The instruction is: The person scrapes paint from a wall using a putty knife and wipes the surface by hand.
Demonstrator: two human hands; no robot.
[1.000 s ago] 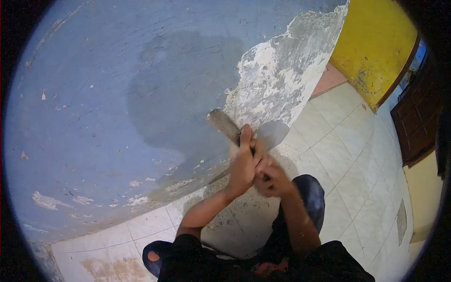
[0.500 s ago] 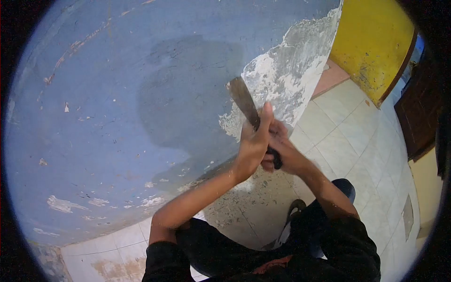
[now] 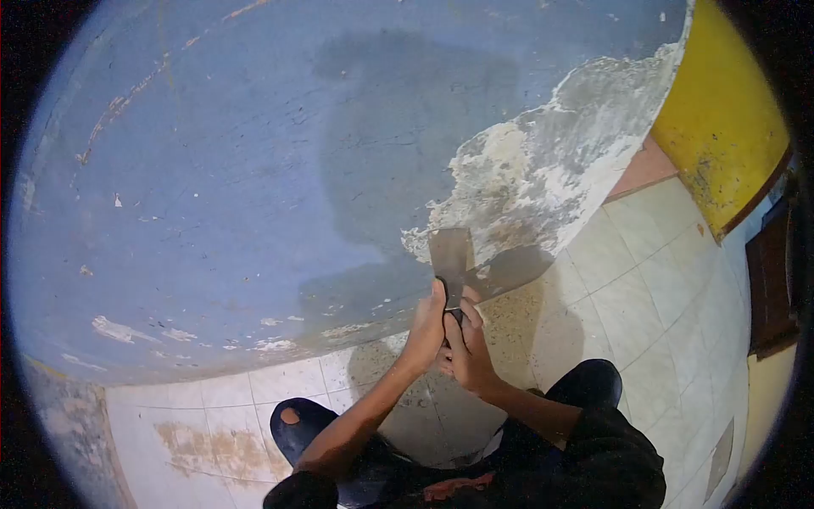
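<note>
A scraper [image 3: 450, 252] with a wide flat metal blade and a dark handle points up at the wall. Its blade edge lies at the lower left of a bare patch [image 3: 585, 127], where blue paint has come off and white and grey plaster shows. My left hand [image 3: 424, 329] is closed around the scraper near the base of the blade, thumb along its side. Lower on the handle, my right hand [image 3: 469, 349] grips it too, fingers wrapped over the front. Most of the handle is hidden by both hands.
The blue wall [image 3: 212, 220] fills the upper left, with small chips and scratches. Paint crumbs lie on the tiled floor [image 3: 627, 288] below the patch. A yellow wall [image 3: 721, 110] and a dark brown wooden piece [image 3: 770, 263] stand at right. My knees are bent close below.
The scraper has moved down, its blade now pointing more upright at the patch's lower edge. Both hands have lowered with it, and the view has shifted so more floor shows at left.
</note>
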